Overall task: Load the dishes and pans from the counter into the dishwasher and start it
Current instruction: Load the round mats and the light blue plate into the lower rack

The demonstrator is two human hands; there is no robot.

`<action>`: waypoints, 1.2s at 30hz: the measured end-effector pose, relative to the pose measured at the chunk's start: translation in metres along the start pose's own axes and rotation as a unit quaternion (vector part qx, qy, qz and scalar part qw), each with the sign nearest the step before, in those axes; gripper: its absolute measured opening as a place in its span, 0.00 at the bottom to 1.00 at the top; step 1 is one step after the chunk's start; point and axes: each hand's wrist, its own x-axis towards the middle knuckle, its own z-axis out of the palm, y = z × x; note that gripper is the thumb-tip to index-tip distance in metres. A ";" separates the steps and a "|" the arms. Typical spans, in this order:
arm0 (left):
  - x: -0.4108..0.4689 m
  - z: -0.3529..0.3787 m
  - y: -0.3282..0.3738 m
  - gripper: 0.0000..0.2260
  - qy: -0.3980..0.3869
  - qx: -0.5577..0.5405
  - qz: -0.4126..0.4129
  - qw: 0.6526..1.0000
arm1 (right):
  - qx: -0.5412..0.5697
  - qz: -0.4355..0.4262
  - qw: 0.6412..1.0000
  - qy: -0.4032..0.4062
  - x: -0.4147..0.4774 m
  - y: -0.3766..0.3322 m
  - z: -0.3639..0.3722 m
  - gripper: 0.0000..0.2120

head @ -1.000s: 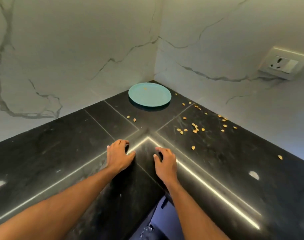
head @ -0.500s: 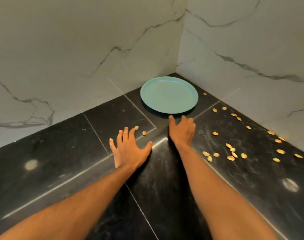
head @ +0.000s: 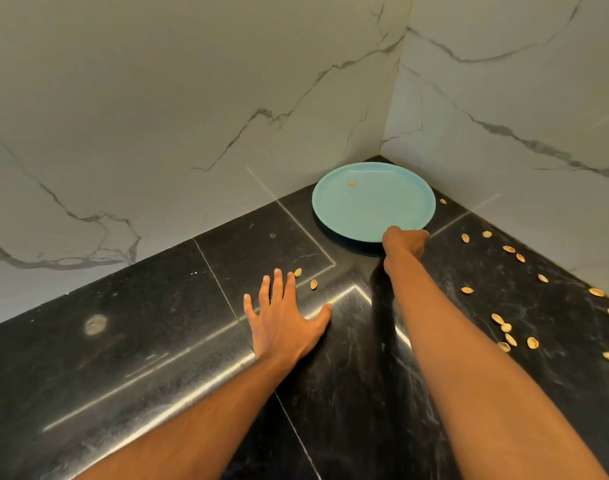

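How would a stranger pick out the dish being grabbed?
Where two marble walls meet over the black counter, a plate lies in the corner, its near rim gripped by the right hand. It alone is turquoise; its neighbours are small tan shells.

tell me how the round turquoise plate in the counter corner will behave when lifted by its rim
The round turquoise plate looks rigid and shallow, so it should probably lift without flexing. Held at one rim by the right hand, it may tilt, sliding the small orange crumb off.
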 end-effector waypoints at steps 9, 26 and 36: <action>-0.001 0.000 -0.001 0.43 -0.016 -0.012 0.013 1.000 | 0.138 -0.005 0.990 -0.040 -0.040 0.036 -0.070 0.19; -0.115 -0.022 -0.025 0.11 0.013 -0.328 0.173 0.929 | 0.231 -0.015 0.961 0.150 -0.295 0.215 -0.315 0.11; -0.373 -0.012 -0.007 0.04 -0.218 -0.397 0.302 0.839 | 0.187 -0.087 0.936 0.285 -0.444 0.311 -0.521 0.13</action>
